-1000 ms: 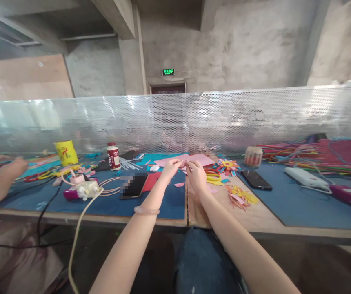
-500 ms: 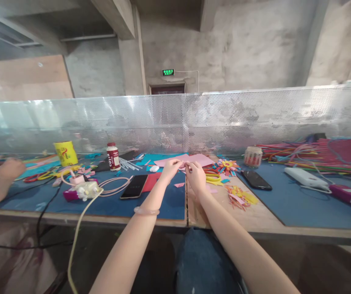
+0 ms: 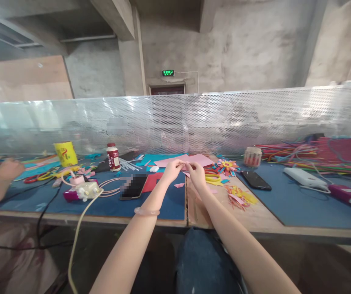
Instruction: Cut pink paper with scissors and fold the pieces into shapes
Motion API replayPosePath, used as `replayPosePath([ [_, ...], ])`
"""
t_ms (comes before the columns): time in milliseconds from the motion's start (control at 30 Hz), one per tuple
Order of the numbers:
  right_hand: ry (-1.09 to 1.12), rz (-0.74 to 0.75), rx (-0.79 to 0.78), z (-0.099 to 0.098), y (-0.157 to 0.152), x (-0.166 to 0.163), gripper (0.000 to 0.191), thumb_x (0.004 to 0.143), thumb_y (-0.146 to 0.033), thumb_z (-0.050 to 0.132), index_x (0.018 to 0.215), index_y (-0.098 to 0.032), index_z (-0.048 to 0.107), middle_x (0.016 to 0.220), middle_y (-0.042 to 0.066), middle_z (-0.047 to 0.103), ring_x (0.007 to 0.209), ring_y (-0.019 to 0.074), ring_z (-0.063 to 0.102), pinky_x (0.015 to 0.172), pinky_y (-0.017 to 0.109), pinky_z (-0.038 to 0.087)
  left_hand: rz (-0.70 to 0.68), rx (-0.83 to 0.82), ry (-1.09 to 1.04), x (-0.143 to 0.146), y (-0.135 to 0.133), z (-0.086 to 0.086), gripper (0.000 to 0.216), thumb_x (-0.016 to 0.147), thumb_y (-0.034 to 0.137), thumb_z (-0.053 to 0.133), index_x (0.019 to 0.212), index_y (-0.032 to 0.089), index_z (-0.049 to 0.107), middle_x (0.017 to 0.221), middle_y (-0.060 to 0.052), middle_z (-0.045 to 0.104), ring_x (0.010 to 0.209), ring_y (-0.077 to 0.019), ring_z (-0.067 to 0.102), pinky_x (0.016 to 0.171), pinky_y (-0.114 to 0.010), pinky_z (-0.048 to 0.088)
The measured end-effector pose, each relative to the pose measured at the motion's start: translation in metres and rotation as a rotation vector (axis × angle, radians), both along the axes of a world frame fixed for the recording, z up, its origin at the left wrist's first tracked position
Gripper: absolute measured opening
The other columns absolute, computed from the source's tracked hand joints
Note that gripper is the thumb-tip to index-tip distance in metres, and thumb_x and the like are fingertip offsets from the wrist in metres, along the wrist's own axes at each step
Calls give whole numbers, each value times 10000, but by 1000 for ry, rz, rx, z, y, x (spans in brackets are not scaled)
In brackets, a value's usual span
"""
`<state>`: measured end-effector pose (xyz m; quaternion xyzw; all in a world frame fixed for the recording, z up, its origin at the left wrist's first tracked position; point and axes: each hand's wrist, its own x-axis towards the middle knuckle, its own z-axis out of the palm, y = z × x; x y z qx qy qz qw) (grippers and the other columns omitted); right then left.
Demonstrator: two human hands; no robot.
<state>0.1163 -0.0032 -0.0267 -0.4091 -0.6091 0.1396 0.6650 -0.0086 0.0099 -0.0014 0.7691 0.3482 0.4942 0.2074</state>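
Pink paper scrap (image 3: 185, 165) | small, thin | left hand (image 3: 172, 170), right hand (image 3: 197, 175) fingers pinching it

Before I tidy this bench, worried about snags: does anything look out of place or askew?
A cream cable droops off the table edge below the white plug. Cut paper scraps lie scattered on bare wood beside the right hand, which pinches a pink paper piece with the left hand. Nothing looks spilled.
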Motion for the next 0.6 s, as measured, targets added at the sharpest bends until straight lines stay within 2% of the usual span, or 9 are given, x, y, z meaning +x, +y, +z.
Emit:
replayPosePath([
  [133, 24, 99, -29, -1, 4, 0, 264, 770, -350, 479, 689, -135, 610, 644, 31, 621, 632, 161, 542, 623, 257, 404, 19, -36, -45, 0, 2, -2, 153, 768, 241, 508, 883, 151, 553, 807, -68, 649, 715, -163, 614, 663, -277, 460],
  [333, 2, 9, -21, -4, 7, 1, 222, 762, -301, 476, 679, -132, 593, 659, 60, 629, 629, 175, 559, 609, 269, 407, -48, -137, -47, 1, 4, -5, 155, 751, 238, 542, 867, 139, 569, 839, -94, 663, 784, -187, 629, 695, -296, 468],
  [467, -46, 8, 0, -4, 7, 1, 234, 789, -292, 458, 708, -134, 611, 682, 66, 638, 638, 175, 564, 617, 272, 415, -3, -213, -78, 0, 4, -5, 184, 717, 307, 594, 785, 136, 602, 777, -98, 681, 736, -196, 638, 682, -306, 471],
  [600, -166, -74, 85, -6, 7, -1, 247, 821, -320, 466, 782, -152, 643, 756, 64, 636, 700, 177, 557, 668, 282, 416, 60, -197, -191, -1, 2, -2, 182, 695, 314, 608, 756, 143, 621, 776, -84, 681, 749, -191, 636, 673, -289, 474],
])
